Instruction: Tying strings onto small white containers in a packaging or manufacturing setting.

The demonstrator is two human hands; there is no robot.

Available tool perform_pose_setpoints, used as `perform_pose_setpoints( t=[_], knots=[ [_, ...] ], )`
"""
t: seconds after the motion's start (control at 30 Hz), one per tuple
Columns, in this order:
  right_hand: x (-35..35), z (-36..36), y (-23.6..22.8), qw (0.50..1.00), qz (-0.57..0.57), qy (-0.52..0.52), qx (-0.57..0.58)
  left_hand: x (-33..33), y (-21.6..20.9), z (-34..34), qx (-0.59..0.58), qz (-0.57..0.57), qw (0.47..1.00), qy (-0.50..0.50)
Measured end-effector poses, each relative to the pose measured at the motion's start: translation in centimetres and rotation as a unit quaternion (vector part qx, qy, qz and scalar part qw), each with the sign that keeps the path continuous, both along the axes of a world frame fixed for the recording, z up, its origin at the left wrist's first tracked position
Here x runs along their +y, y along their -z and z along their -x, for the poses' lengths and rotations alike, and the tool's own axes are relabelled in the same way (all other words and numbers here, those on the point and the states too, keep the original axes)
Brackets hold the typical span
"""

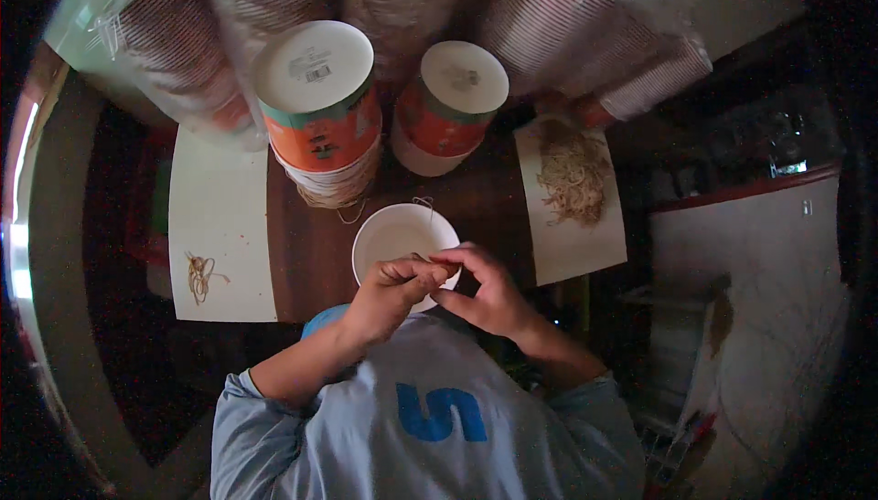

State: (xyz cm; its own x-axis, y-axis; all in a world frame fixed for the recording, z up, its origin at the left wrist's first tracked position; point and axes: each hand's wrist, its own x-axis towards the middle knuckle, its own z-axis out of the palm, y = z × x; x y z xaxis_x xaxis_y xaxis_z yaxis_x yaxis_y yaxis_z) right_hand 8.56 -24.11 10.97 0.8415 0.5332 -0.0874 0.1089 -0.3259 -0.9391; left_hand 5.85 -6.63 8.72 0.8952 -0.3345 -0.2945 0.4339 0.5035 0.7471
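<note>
A round white paper tub (373, 233), seen from above, stands before me at the near edge of the table. A thin loop of twine (422, 202) shows at its far rim. My left hand (395, 292) is over the near part of the tub, its thumb and fingers pinched together. Close against its fingertips, my right hand (485, 288) has bent fingers and its thumb by the near rim. What lies between the fingers is too small and hidden to make out.
Beyond the tub stand a tall upturned stack of orange-and-green paper tubs (320, 134) and a shorter stack (444, 125). Plastic-bagged stacks (402, 6) line the back. A twine bundle (574, 175) lies on the right white board (572, 258); loose twine (201, 276) lies on the left board (219, 189).
</note>
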Motion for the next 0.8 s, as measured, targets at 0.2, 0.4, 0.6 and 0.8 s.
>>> perform_pose_setpoints(
  t=[0.2,0.4,0.6,0.8],
  knots=[
    [1.5,-0.7,-1.7,0.970,0.076,0.039,-0.228,0.6,-1.2,0.2,0.068,0.010,0.998,0.004],
    [2.2,0.0,-1.0,0.993,-0.097,0.039,-0.045,0.6,-2.3,0.1,0.070,0.004,0.997,-0.019],
    [1.8,0.2,-0.8,0.995,-0.079,0.039,-0.040,1.1,-1.7,0.4,0.040,-0.002,0.999,-0.013],
    [2.0,0.2,-1.3,0.977,0.025,0.065,-0.200,0.8,-1.2,0.6,0.068,-0.010,0.997,-0.021]
  ],
)
